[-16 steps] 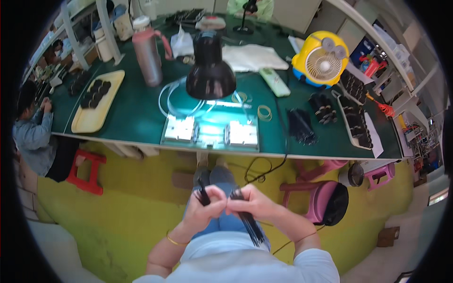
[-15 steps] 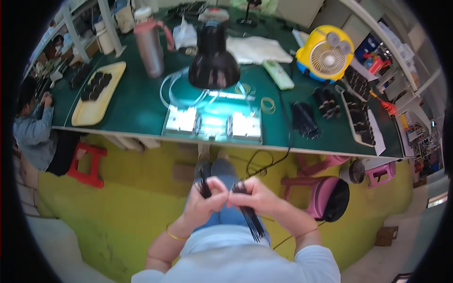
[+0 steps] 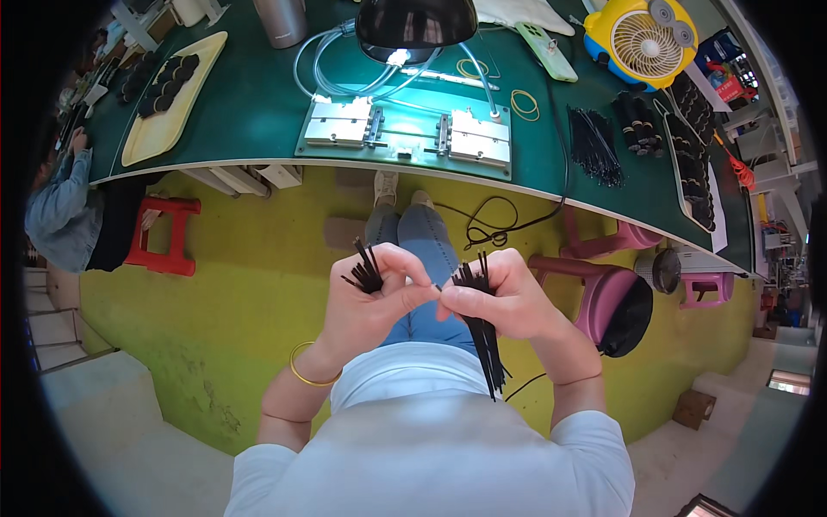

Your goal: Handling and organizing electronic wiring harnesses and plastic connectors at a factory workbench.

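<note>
Above my lap, my left hand (image 3: 369, 303) is closed round a small bunch of thin black wires (image 3: 365, 270), whose ends stick up past the fingers. Its thumb and forefinger pinch toward a tiny dark tip (image 3: 438, 288) between the two hands; what that tip belongs to is hidden. My right hand (image 3: 510, 303) grips a thicker bundle of black wires (image 3: 488, 355), with short ends above the fingers and long ends hanging toward my white shirt. The fingertips of both hands meet or nearly meet.
A green bench (image 3: 250, 129) carries a metal clamping fixture (image 3: 405, 138) under a black lamp (image 3: 415, 24). Right of it lie loose black wires (image 3: 594, 146), black coils (image 3: 636, 123) and a yellow fan (image 3: 652, 43). A yellow tray (image 3: 183, 112) is left. Pink stools (image 3: 594, 297) stand near my right; a person (image 3: 65, 207) sits left.
My view has tipped down, so bench and hands appear higher in the picture. Both hands stay closed on their wires, and the fingertips have shifted slightly, with a tiny tip now showing between them.
</note>
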`<act>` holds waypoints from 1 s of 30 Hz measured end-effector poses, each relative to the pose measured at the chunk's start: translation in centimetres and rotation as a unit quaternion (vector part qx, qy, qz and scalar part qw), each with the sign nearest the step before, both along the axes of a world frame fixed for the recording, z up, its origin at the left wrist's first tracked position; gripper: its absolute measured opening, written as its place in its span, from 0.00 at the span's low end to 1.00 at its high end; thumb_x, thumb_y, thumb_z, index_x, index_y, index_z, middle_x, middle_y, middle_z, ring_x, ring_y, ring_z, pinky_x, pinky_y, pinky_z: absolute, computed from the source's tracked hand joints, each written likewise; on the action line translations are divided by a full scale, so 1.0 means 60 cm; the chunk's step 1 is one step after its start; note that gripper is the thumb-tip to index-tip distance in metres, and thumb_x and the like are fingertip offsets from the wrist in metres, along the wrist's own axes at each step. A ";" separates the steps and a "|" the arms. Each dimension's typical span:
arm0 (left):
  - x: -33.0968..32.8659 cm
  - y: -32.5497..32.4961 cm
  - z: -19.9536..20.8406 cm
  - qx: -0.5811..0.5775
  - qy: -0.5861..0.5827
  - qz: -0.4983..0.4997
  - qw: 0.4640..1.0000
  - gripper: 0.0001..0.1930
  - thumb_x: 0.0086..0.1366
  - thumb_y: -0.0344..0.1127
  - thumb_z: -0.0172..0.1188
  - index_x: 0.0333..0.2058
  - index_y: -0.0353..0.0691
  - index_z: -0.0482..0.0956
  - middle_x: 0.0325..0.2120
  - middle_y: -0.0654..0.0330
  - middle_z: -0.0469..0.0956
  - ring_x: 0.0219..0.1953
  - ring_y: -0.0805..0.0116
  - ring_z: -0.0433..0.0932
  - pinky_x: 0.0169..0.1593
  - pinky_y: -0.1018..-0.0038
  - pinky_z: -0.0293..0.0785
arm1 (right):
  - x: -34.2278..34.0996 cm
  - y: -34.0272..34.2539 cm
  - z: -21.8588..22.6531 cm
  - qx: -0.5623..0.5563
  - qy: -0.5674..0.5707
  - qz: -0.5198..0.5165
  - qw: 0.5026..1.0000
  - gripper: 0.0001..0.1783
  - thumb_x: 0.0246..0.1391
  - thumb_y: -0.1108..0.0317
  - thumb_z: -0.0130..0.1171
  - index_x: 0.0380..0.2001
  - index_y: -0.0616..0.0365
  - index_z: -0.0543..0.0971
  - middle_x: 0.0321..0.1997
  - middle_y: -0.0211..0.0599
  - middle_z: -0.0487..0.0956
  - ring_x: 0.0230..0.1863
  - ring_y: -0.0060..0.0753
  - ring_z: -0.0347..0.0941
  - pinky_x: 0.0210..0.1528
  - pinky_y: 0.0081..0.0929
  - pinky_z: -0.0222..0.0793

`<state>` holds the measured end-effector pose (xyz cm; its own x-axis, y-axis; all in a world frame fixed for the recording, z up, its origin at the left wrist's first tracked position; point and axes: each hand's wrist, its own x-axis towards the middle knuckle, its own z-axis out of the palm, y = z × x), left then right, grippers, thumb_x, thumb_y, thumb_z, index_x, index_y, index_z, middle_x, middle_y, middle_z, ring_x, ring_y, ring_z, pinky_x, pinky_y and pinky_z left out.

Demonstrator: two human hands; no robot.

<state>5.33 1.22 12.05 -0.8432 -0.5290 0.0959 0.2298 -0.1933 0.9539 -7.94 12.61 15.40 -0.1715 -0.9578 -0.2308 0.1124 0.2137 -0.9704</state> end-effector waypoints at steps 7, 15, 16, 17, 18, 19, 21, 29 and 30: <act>0.002 -0.002 0.001 -0.024 -0.005 -0.011 1.000 0.04 0.48 0.21 0.58 0.24 0.35 0.73 0.10 0.76 0.56 0.14 0.88 0.50 0.18 0.88 0.45 | -0.002 -0.001 0.003 -0.003 0.002 0.008 1.000 0.10 0.44 0.69 0.53 0.16 0.62 0.76 0.12 0.26 0.70 0.14 0.12 0.60 0.16 0.13 0.54; 0.001 -0.005 0.003 -0.036 -0.010 -0.018 0.999 0.04 0.48 0.21 0.58 0.25 0.35 0.73 0.10 0.76 0.55 0.15 0.88 0.49 0.18 0.87 0.45 | -0.004 -0.002 0.001 0.009 -0.011 0.011 1.000 0.10 0.43 0.69 0.53 0.16 0.62 0.76 0.12 0.25 0.70 0.14 0.11 0.60 0.16 0.13 0.54; 0.002 -0.005 0.003 -0.034 -0.009 -0.018 0.999 0.05 0.48 0.21 0.58 0.25 0.35 0.73 0.10 0.76 0.55 0.15 0.88 0.49 0.18 0.87 0.45 | -0.004 -0.002 0.003 0.010 -0.010 0.012 1.000 0.10 0.43 0.69 0.53 0.16 0.62 0.76 0.11 0.25 0.70 0.14 0.11 0.60 0.16 0.13 0.54; 0.002 -0.004 0.002 -0.031 -0.009 -0.017 0.999 0.05 0.48 0.21 0.58 0.25 0.35 0.73 0.10 0.76 0.55 0.15 0.87 0.49 0.18 0.87 0.45 | -0.003 -0.003 0.004 0.011 -0.009 0.014 1.000 0.10 0.43 0.69 0.53 0.15 0.62 0.76 0.11 0.25 0.69 0.14 0.11 0.60 0.16 0.13 0.54; 0.002 -0.004 0.002 -0.029 -0.008 -0.016 0.999 0.05 0.48 0.21 0.58 0.25 0.35 0.73 0.10 0.76 0.55 0.15 0.87 0.49 0.19 0.87 0.45 | -0.003 -0.003 0.005 0.011 -0.008 0.015 1.000 0.10 0.43 0.68 0.53 0.15 0.62 0.76 0.11 0.25 0.69 0.14 0.11 0.60 0.16 0.13 0.54; 0.002 -0.004 0.002 -0.029 -0.008 -0.017 0.999 0.05 0.48 0.21 0.58 0.25 0.35 0.73 0.10 0.76 0.55 0.15 0.87 0.49 0.19 0.87 0.45 | -0.003 -0.003 0.006 0.011 -0.007 0.016 1.000 0.10 0.43 0.68 0.53 0.15 0.62 0.76 0.11 0.25 0.69 0.14 0.11 0.60 0.15 0.13 0.54; 0.003 -0.004 0.000 -0.025 -0.006 -0.019 0.999 0.05 0.48 0.21 0.58 0.25 0.34 0.73 0.10 0.76 0.55 0.15 0.87 0.49 0.19 0.87 0.45 | -0.002 -0.003 0.006 0.012 -0.005 0.017 1.000 0.10 0.43 0.68 0.52 0.15 0.62 0.76 0.11 0.25 0.69 0.14 0.11 0.59 0.15 0.13 0.54; 0.000 -0.008 0.003 -0.007 -0.006 -0.030 1.000 0.07 0.48 0.22 0.59 0.27 0.34 0.73 0.10 0.76 0.52 0.15 0.87 0.48 0.18 0.87 0.44 | 0.001 0.001 0.000 0.020 -0.013 0.006 1.000 0.10 0.43 0.68 0.52 0.15 0.62 0.76 0.11 0.24 0.68 0.14 0.11 0.59 0.15 0.13 0.53; -0.002 -0.009 0.002 -0.011 -0.007 -0.038 0.999 0.07 0.47 0.22 0.60 0.28 0.34 0.73 0.10 0.76 0.52 0.15 0.88 0.47 0.18 0.87 0.44 | -0.001 0.001 -0.002 0.017 -0.015 0.007 1.000 0.10 0.43 0.68 0.52 0.15 0.62 0.76 0.11 0.24 0.68 0.14 0.11 0.59 0.15 0.13 0.53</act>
